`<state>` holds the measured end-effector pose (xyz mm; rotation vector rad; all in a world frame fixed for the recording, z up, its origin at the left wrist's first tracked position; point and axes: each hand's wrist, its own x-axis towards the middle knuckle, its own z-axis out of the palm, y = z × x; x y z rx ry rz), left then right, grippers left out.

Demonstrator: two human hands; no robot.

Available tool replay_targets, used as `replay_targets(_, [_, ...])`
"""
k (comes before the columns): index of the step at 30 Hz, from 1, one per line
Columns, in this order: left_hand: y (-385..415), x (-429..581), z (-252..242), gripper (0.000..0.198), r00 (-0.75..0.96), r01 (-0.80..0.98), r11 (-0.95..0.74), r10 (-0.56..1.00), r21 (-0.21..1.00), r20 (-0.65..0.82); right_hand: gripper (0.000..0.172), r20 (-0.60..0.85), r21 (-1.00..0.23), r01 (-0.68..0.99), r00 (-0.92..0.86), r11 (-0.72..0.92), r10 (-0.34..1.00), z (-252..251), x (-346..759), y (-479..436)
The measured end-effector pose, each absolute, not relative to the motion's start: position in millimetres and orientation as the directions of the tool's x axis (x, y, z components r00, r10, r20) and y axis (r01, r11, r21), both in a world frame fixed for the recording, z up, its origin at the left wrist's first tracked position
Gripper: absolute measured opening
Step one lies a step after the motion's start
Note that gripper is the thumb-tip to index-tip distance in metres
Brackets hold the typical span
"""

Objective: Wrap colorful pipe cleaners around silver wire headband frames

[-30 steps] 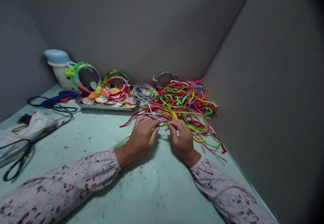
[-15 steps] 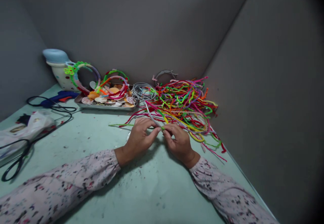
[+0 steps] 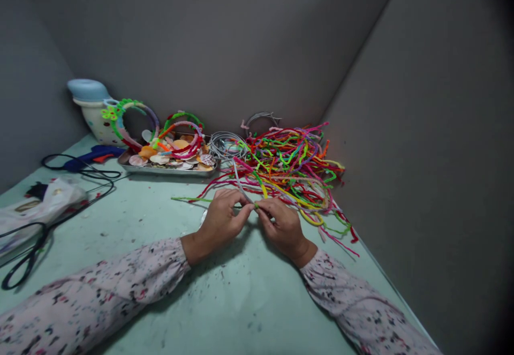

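My left hand (image 3: 223, 218) pinches a thin grey wire (image 3: 240, 182) between thumb and forefinger; the wire rises from the fingertips toward the back. A green pipe cleaner (image 3: 187, 199) passes behind the left hand, with its free end sticking out to the left. Close beside it, my right hand (image 3: 283, 226) has its thumb and forefinger closed on a small green bit of pipe cleaner at the wire. Both sets of fingertips nearly touch. Just behind the hands lies a heap of coloured pipe cleaners (image 3: 289, 154).
A metal tray (image 3: 172, 171) of shells holds decorated hoops at the back. Coiled wire (image 3: 228, 145) lies right of it. On the left are a blue glue gun (image 3: 86, 157), a black cable (image 3: 46, 230), a plastic bag (image 3: 60, 197) and a white container with blue lid (image 3: 90, 103).
The upper end of the grey wire has shifted slightly to the right and stands a little steeper. Both hands stay in almost the same place.
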<state>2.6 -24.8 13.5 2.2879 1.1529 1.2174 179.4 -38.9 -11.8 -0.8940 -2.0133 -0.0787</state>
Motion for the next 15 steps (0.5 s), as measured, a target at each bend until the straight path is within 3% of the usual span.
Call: replay_targets(15, [-22.9, 4.8, 11.8, 0.017, 0.309, 0.57, -0.526, 0.849, 0.632, 0.428, 0.015, 0.689, -0.019, 0.794, -0.431, 0.608, 0.583, -14.8, 179.7, -40.4])
